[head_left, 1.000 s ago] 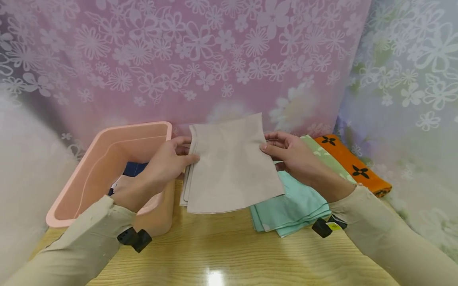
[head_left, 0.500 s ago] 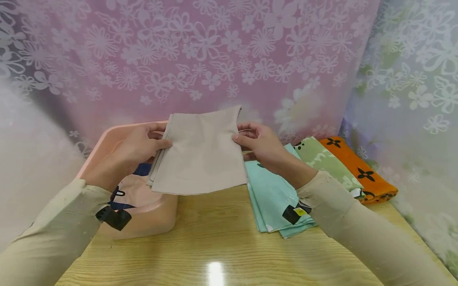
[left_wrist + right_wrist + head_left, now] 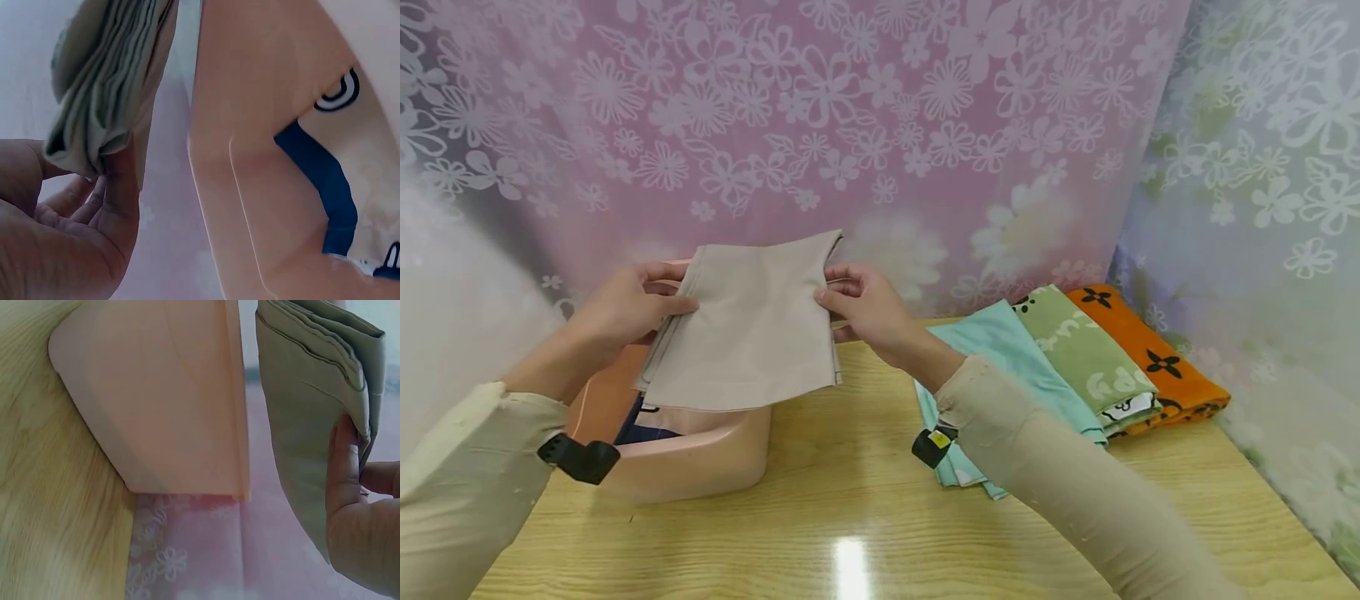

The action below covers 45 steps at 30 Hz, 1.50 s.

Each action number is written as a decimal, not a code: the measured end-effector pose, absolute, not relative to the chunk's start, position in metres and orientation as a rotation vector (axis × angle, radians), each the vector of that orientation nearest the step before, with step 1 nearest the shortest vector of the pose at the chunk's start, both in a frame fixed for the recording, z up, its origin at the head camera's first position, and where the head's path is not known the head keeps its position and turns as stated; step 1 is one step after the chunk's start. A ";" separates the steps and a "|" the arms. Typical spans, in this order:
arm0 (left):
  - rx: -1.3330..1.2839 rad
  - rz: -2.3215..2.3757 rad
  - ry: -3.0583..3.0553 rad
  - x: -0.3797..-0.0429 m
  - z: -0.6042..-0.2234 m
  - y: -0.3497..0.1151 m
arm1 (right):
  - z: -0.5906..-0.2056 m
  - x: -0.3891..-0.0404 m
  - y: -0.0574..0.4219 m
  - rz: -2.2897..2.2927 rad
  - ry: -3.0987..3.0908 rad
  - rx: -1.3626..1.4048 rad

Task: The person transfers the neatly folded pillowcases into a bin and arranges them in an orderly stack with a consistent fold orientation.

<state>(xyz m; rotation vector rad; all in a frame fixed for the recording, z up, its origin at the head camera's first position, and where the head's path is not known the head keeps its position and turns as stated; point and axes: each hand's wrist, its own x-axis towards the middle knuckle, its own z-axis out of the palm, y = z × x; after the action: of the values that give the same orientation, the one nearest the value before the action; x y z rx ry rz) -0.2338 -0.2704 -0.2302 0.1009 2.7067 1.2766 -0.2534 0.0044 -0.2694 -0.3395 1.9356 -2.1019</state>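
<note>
A folded beige cloth (image 3: 745, 325) is held up by its two side edges above the pink plastic bin (image 3: 700, 462). My left hand (image 3: 621, 312) pinches its left edge, thumb on top and fingers beneath. On the opposite edge my right hand (image 3: 876, 312) pinches it the same way. Several stacked layers of the cloth (image 3: 112, 81) show in the left wrist view. Inside the bin lies another beige cloth with dark blue trim (image 3: 319, 169); in the head view the held cloth hides much of it.
Right of the bin, a folded mint-green cloth (image 3: 1000, 342) lies on the wooden table (image 3: 820, 500), partly under my right forearm. Beside it are a folded light green patterned cloth (image 3: 1082, 350) and an orange one with black flowers (image 3: 1150, 358). A flowered pink curtain (image 3: 850, 167) stands behind.
Both hands have moved left together with the beige cloth, from beside the bin to over it. The mint-green cloth is more exposed now.
</note>
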 end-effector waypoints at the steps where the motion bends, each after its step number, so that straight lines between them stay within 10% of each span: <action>1: 0.108 1.262 2.700 -0.235 -0.231 -0.276 | -0.270 -0.254 -0.001 -2.103 1.928 -0.339; 45: -0.062 0.879 2.675 -0.246 -0.252 -0.361 | -0.286 -0.258 -0.098 -1.211 2.787 -0.736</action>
<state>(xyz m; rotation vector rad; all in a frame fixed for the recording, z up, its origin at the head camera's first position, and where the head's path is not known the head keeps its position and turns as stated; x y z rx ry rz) -0.2460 -0.3611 -0.2523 -0.0622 2.6753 0.8793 -0.2577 -0.0979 -0.2858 -0.7364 2.7875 -1.2113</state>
